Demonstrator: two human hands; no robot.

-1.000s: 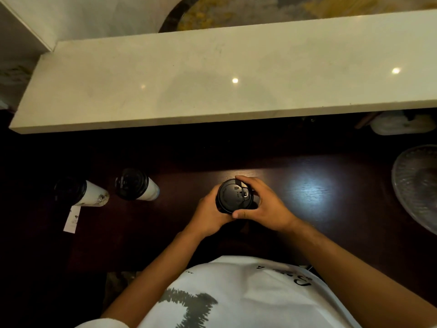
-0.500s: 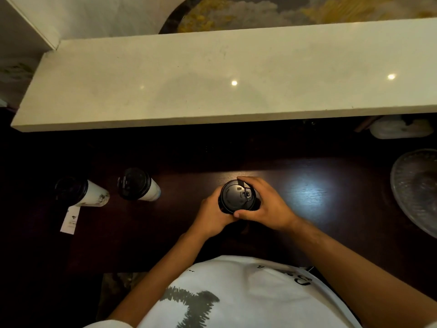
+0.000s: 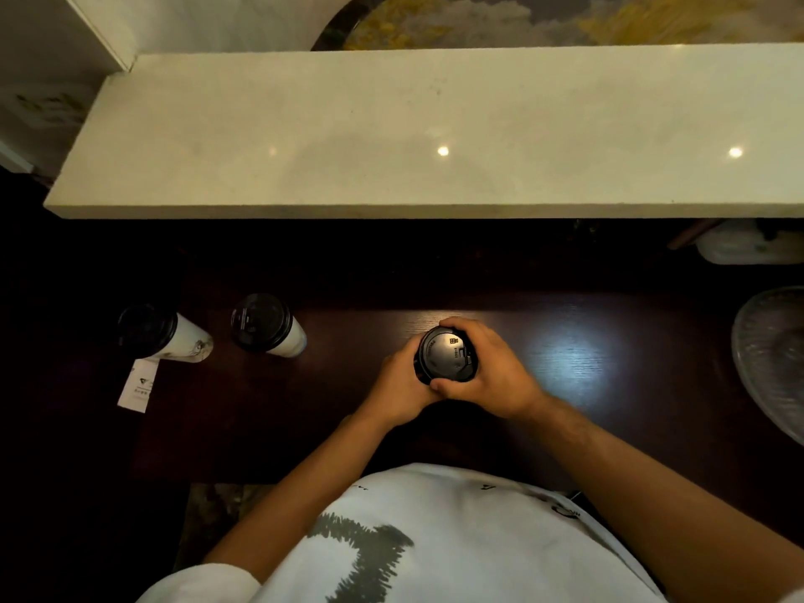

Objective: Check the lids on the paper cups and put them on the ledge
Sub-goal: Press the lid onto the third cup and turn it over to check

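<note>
A paper cup [image 3: 447,355] with a round black plastic lid stands at the centre of the frame on the dark wood-grain counter [image 3: 578,363]. The lid is glossy, with a small moulded tab and faint embossed marks; the cup's body is hidden under it and the hands. The left hand [image 3: 398,387] curls round the cup's left side, and the right hand [image 3: 494,376] wraps its right side, thumb pressed at the lid's near rim. To the left stand two more white paper cups with black lids, the nearer cup [image 3: 266,325] and a far-left cup [image 3: 161,333] with a printed pattern, and a white paper tag [image 3: 137,385] lies beside the latter. Across the upper frame runs the pale, smooth stone ledge [image 3: 391,137]. A ribbed glass dish [image 3: 770,359] sits at the right edge.
</note>
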